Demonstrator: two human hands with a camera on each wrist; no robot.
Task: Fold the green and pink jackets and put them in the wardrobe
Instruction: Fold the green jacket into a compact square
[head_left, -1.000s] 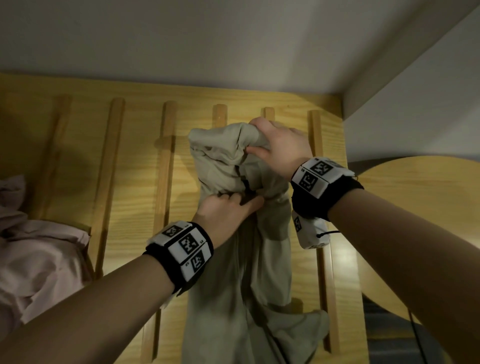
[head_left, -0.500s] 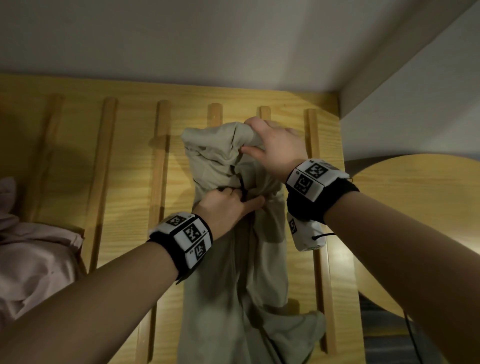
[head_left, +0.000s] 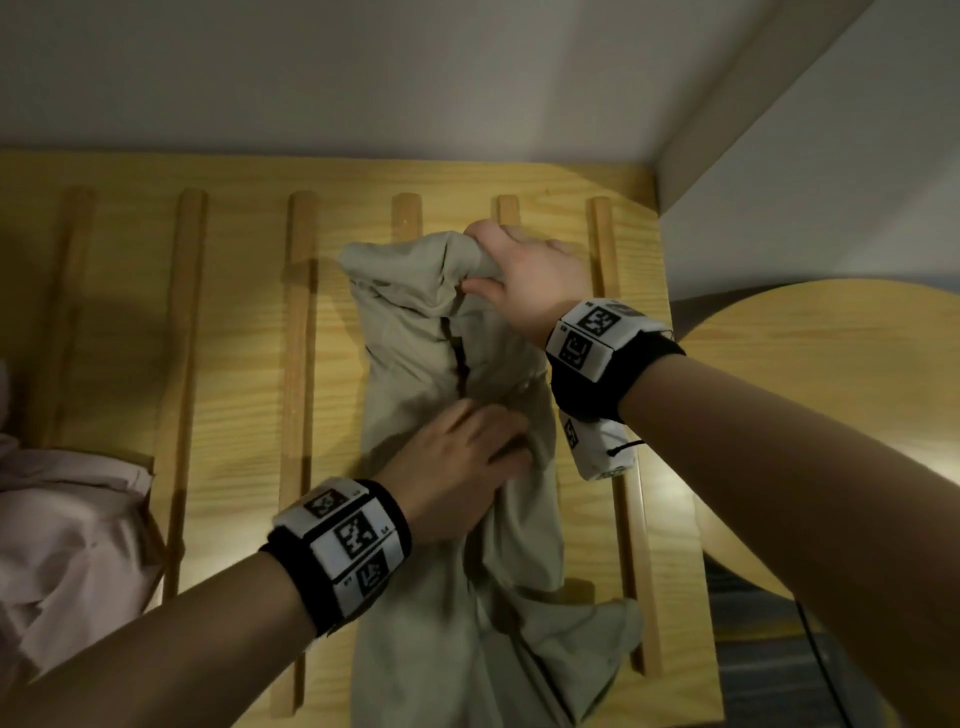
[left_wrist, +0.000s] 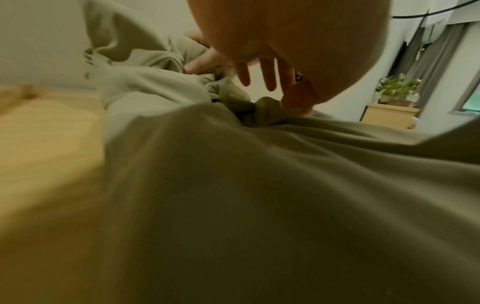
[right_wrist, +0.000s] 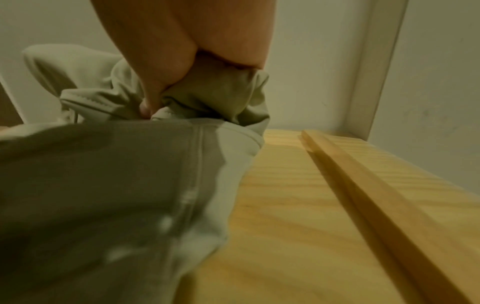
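A pink jacket (head_left: 67, 525) lies bunched at the left edge of the slatted wooden bed base (head_left: 249, 322). Near the right edge, the left hand (head_left: 457, 457) presses relaxed fingers on the middle of the green jacket (head_left: 415, 338), its grip unclenched, while the right hand (head_left: 524, 280) clenches the collar end near the far edge. Best practice here, judging by the rumpled cloth: pull the collar taut against the pinned middle, then smooth before folding.

no readable text, wristbands (head_left: 343, 540) carry only black-and-white square marker codes, tiny print beside them illegible
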